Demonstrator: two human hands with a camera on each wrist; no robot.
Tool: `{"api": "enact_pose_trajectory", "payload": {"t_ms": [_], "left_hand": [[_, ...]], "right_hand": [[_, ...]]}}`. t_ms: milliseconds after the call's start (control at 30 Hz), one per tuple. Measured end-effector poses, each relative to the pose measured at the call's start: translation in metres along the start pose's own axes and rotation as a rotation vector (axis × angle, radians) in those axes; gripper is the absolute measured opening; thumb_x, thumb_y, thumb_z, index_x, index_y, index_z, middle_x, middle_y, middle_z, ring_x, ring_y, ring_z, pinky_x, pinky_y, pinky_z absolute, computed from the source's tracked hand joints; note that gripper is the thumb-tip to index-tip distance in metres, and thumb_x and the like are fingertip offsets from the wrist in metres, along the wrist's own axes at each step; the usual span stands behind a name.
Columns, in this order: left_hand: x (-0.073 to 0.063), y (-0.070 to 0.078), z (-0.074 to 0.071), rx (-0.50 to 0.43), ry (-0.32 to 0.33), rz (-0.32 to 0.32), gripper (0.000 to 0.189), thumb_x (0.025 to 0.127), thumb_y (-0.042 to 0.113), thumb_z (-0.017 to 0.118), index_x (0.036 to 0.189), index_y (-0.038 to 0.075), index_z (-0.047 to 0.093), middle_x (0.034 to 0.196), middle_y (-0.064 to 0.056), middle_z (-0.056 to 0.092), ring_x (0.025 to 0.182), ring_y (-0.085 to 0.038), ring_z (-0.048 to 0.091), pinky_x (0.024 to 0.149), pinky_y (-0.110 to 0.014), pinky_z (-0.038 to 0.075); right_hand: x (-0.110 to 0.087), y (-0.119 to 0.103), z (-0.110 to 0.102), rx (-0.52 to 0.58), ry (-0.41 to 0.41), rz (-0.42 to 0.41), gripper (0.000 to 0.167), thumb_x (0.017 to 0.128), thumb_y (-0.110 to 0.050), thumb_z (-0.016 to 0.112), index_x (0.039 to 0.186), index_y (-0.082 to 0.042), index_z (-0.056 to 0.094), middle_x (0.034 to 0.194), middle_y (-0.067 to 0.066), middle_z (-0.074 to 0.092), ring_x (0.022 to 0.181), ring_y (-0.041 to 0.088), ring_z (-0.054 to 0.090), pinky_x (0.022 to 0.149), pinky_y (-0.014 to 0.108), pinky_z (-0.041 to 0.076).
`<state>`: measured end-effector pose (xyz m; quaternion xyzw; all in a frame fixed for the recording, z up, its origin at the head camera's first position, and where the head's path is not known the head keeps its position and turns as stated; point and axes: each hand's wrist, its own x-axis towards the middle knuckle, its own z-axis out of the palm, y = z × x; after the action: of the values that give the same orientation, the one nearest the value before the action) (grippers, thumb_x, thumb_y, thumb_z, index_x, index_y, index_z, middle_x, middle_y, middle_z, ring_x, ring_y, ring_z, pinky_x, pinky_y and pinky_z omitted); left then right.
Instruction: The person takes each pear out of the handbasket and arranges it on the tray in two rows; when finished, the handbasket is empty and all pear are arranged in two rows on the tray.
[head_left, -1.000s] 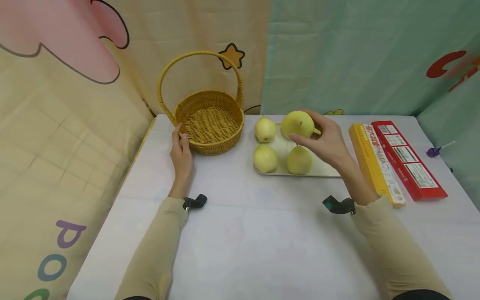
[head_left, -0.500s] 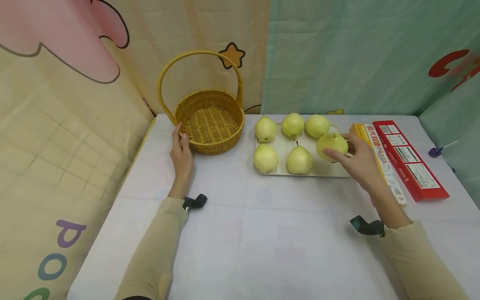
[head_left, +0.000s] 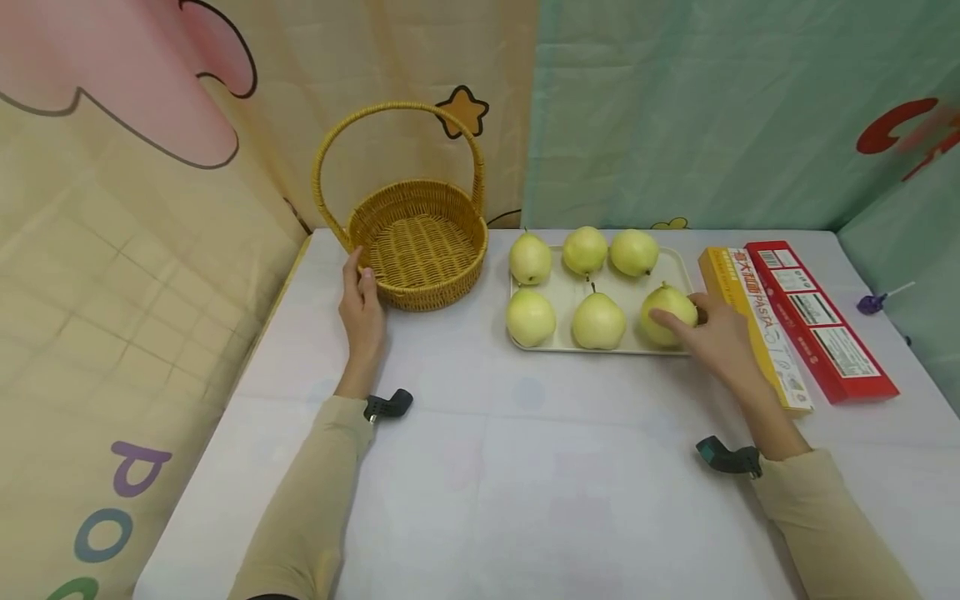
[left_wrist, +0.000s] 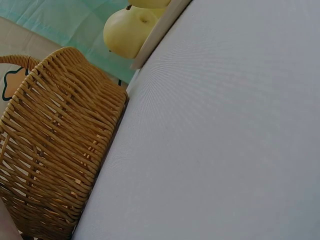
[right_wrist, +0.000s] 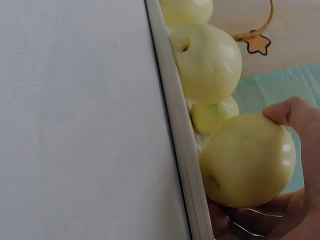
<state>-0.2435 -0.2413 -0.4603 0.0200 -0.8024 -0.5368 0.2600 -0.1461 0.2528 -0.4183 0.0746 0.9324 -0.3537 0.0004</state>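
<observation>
In the head view, my right hand (head_left: pixel 723 337) grips a pale yellow-green pear (head_left: pixel 667 315) at the front right of a cream tray (head_left: pixel 555 292). The right wrist view has this pear (right_wrist: pixel 248 160) between thumb and fingers, just inside the tray's rim (right_wrist: pixel 182 135). Several more pears stand on the tray, among them one at front middle (head_left: pixel 598 320) and one at back right (head_left: pixel 634 252). My left hand (head_left: pixel 363 321) rests its fingers against the left side of a woven basket (head_left: pixel 423 287) with a tall arched handle. Little of that hand shows in the left wrist view.
Right of the tray lie a yellow pasta box (head_left: pixel 753 329) and a red box (head_left: pixel 821 321). A purple lollipop (head_left: pixel 870 304) is near the table's right edge. Printed curtains (head_left: pixel 675 108) hang behind the white table (head_left: pixel 510 467).
My right hand has carried the pear rightward over the tray, then lowered it into the front right corner. Two back pears, earlier partly or wholly hidden, now show. The left hand has stayed at the basket.
</observation>
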Motion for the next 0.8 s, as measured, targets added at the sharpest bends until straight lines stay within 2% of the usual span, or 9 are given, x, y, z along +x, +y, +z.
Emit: {"api": "enact_pose_trajectory", "payload": {"t_ms": [100,200,333,467,700,800], "left_hand": [[0.001,-0.001,0.001,0.002,0.004,0.003,0.048,0.114,0.041,0.038,0.16,0.026,0.045,0.165,0.0,0.045,0.14,-0.022,0.05,0.122,-0.044,0.036],[0.001,0.0,0.001,0.008,0.01,0.009,0.048,0.115,0.04,0.038,0.159,0.026,0.046,0.165,0.001,0.046,0.139,-0.022,0.051,0.122,-0.043,0.036],[0.001,0.0,0.001,0.018,0.01,0.016,0.048,0.115,0.039,0.038,0.16,0.025,0.045,0.165,0.0,0.046,0.141,-0.023,0.051,0.121,-0.045,0.037],[0.002,0.0,0.0,0.017,0.009,0.026,0.048,0.115,0.039,0.039,0.16,0.025,0.045,0.164,-0.005,0.047,0.13,-0.024,0.054,0.117,-0.047,0.04],[0.002,0.0,0.0,0.018,0.01,0.022,0.048,0.115,0.041,0.038,0.16,0.025,0.045,0.165,-0.004,0.046,0.134,-0.023,0.053,0.119,-0.046,0.039],[0.001,-0.001,0.001,0.013,0.004,0.019,0.049,0.115,0.041,0.039,0.16,0.025,0.044,0.161,-0.009,0.049,0.124,-0.022,0.052,0.117,-0.046,0.039]], "right_hand": [[0.001,0.002,0.002,-0.029,-0.006,-0.001,0.089,0.1,-0.069,0.052,0.144,0.008,0.052,0.115,0.025,0.058,0.1,0.037,0.052,0.074,0.038,0.041],[0.001,0.003,0.004,-0.011,0.014,0.001,0.087,0.102,-0.068,0.05,0.144,0.008,0.052,0.115,0.025,0.059,0.1,0.037,0.054,0.075,0.038,0.043],[0.002,0.002,0.012,0.044,0.063,0.02,0.091,0.099,-0.069,0.056,0.151,0.005,0.043,0.128,0.027,0.056,0.108,0.039,0.053,0.084,0.044,0.046],[0.002,0.001,0.018,0.091,0.088,0.023,0.097,0.096,-0.068,0.062,0.158,0.003,0.036,0.141,0.028,0.052,0.118,0.042,0.052,0.097,0.056,0.047],[0.0,-0.001,0.018,0.076,0.063,0.021,0.094,0.096,-0.067,0.064,0.156,0.001,0.041,0.14,0.027,0.055,0.119,0.041,0.052,0.1,0.057,0.046],[0.0,-0.001,0.018,0.057,0.056,0.021,0.094,0.096,-0.068,0.063,0.156,0.002,0.042,0.139,0.027,0.056,0.118,0.041,0.053,0.099,0.056,0.046]]}}
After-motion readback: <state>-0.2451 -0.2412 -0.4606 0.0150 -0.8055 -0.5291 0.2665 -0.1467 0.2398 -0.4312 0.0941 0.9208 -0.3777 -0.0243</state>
